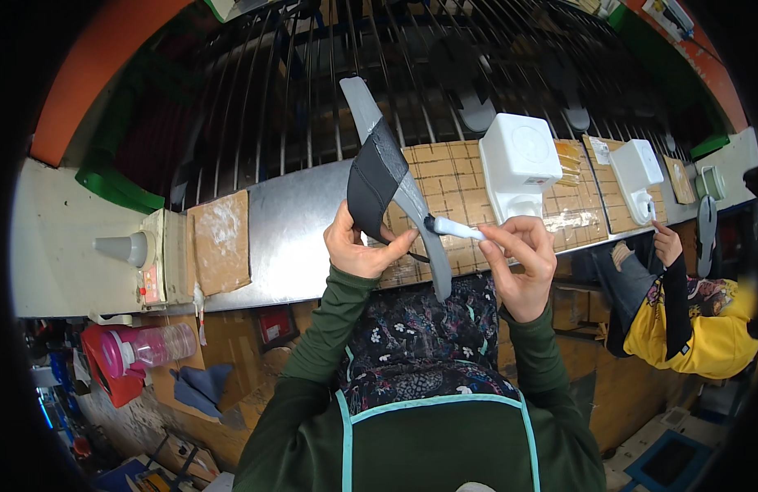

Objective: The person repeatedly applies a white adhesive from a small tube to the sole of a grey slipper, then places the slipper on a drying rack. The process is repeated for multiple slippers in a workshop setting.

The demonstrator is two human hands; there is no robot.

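Observation:
My left hand [362,244] is closed on a slide sandal with a wide black upper [374,176] and a grey sole [412,199]. The sandal is tipped on edge, its sole facing right, and a wet-looking sheen shows on the grey part near the upper. Between the fingertips of my right hand [522,264] is a small brush [457,229] with a white handle. Its dark tip meets the sole's edge close to my left thumb. Just beyond my right hand stands a white plastic dispenser [522,156] on cardboard.
A metal-barred conveyor [313,98] runs behind the bench, carrying several grey soles. Cardboard with a line grid [444,176] covers part of the metal bench top [284,217]. At right a co-worker in yellow [698,328] reaches to another white dispenser [635,172]. A pink-capped bottle [153,346] is lower left.

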